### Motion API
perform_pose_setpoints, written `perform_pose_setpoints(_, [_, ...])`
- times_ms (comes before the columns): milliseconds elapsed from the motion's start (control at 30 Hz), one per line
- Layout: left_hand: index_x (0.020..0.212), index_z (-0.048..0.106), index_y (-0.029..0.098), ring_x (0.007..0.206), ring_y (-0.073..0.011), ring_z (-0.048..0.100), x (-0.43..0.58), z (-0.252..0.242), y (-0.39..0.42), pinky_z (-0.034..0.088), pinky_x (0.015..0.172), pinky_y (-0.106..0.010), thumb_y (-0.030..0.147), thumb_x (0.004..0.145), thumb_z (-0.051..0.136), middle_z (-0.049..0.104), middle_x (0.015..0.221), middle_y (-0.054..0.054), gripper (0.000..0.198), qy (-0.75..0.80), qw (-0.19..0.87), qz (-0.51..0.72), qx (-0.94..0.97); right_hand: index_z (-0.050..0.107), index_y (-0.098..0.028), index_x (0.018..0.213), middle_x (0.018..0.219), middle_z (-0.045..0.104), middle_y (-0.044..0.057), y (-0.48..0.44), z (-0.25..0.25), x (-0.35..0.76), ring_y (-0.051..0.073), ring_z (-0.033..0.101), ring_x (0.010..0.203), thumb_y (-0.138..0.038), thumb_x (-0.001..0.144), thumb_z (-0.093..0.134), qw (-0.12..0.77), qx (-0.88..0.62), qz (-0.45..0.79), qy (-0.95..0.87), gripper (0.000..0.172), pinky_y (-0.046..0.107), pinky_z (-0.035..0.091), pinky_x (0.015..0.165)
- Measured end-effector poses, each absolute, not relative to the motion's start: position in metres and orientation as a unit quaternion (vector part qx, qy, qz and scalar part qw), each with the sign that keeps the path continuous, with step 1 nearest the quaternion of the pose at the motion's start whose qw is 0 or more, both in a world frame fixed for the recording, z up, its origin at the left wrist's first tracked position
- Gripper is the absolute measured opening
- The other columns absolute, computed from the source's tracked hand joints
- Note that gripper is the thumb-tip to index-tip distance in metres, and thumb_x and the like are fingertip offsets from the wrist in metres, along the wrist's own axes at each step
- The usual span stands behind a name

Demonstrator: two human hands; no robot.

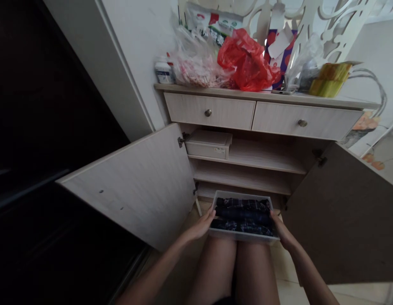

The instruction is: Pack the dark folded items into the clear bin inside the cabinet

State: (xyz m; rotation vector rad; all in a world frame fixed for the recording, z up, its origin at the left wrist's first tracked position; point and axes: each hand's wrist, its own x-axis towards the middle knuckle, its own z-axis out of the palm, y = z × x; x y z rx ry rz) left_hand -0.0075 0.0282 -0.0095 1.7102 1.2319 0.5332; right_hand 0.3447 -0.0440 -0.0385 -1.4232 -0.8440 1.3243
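Note:
Between my two hands is a translucent plastic storage box [243, 237], held just above my knees in front of the cabinet. Inside it lie several folded or rolled dark plaid cloths [243, 215], set in rows. My left hand [203, 223] grips the box's left wall, thumb near the rim. On the opposite side my right hand [281, 228] is closed on the right wall. The fingers under the box are hidden.
Both cabinet doors, left [135, 182] and right [345, 212], stand open. A white drawer box [207, 148] sits on the upper shelf [266, 159]. On the cabinet top are a red plastic bag [243, 63], a clear bag [196, 63], a white bottle [163, 72] and a yellow package [330, 80].

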Motion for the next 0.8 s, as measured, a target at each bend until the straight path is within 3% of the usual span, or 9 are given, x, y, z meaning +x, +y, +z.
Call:
perform_pose_setpoints(67, [0.127,0.069,0.023,0.134,-0.0333,0.054,-0.012,0.015,0.055,0.04,0.113,-0.044,0.078,0.087,0.037,0.067,0.133,-0.011,0.075,0.517,0.407,0.177,0.732,0.075,-0.025,0.115,0.132,0.067,0.007,-0.046,-0.042,0.343,0.031,0.045,0.14,-0.085,0.07,0.06,0.506,-0.576,0.544,-0.342,0.076,0.046,0.028,0.121])
perform_pose_setpoints(133, [0.112,0.075,0.02,0.118,-0.0336,0.065,-0.011,0.049,0.096,0.047,0.104,-0.044,0.068,0.093,0.041,0.075,0.114,-0.014,0.062,0.534,0.299,0.187,0.768,0.074,-0.024,0.117,0.134,0.065,0.007,-0.047,-0.04,0.342,0.032,0.045,0.14,-0.084,0.069,0.062,0.51,-0.569,0.546,-0.343,0.078,0.046,0.027,0.121])
perform_pose_setpoints(233, [0.123,0.068,0.016,0.126,-0.0308,0.059,0.001,0.104,0.173,0.044,0.108,-0.043,0.047,0.096,0.05,0.071,0.123,-0.017,0.045,0.534,0.095,0.226,0.809,0.073,-0.022,0.119,0.137,0.063,0.009,-0.047,-0.038,0.34,0.032,0.046,0.139,-0.087,0.064,0.063,0.51,-0.569,0.55,-0.336,0.085,0.047,0.024,0.122])
perform_pose_setpoints(367, [0.14,0.054,0.009,0.14,-0.0322,0.044,0.026,0.146,0.262,0.03,0.118,-0.047,0.027,0.092,0.057,0.053,0.146,-0.022,0.051,0.508,-0.056,0.195,0.837,0.071,-0.024,0.121,0.137,0.063,0.008,-0.046,-0.041,0.336,0.032,0.044,0.141,-0.088,0.064,0.063,0.522,-0.577,0.542,-0.317,0.087,0.049,0.025,0.121])
perform_pose_setpoints(467, [0.138,0.056,0.011,0.14,-0.0334,0.044,0.042,0.149,0.298,0.023,0.12,-0.051,0.022,0.091,0.058,0.053,0.146,-0.022,0.049,0.512,-0.053,0.166,0.841,0.071,-0.024,0.121,0.134,0.065,0.009,-0.047,-0.043,0.336,0.032,0.047,0.138,-0.087,0.065,0.063,0.528,-0.581,0.534,-0.313,0.085,0.05,0.029,0.119])
perform_pose_setpoints(633, [0.131,0.064,0.019,0.138,-0.0328,0.046,0.063,0.135,0.302,0.029,0.116,-0.048,0.02,0.093,0.055,0.056,0.144,-0.017,0.039,0.487,0.041,0.206,0.848,0.07,-0.025,0.122,0.129,0.068,0.009,-0.05,-0.04,0.339,0.032,0.056,0.129,-0.087,0.07,0.058,0.513,-0.578,0.545,-0.324,0.081,0.05,0.043,0.108])
perform_pose_setpoints(800, [0.128,0.066,0.02,0.137,-0.0363,0.046,0.097,0.133,0.271,0.028,0.115,-0.051,0.026,0.094,0.057,0.056,0.144,-0.018,0.036,0.448,0.077,0.223,0.862,0.072,-0.028,0.119,0.128,0.069,0.008,-0.049,-0.036,0.34,0.033,0.055,0.13,-0.088,0.067,0.059,0.508,-0.597,0.528,-0.327,0.08,0.051,0.043,0.109])
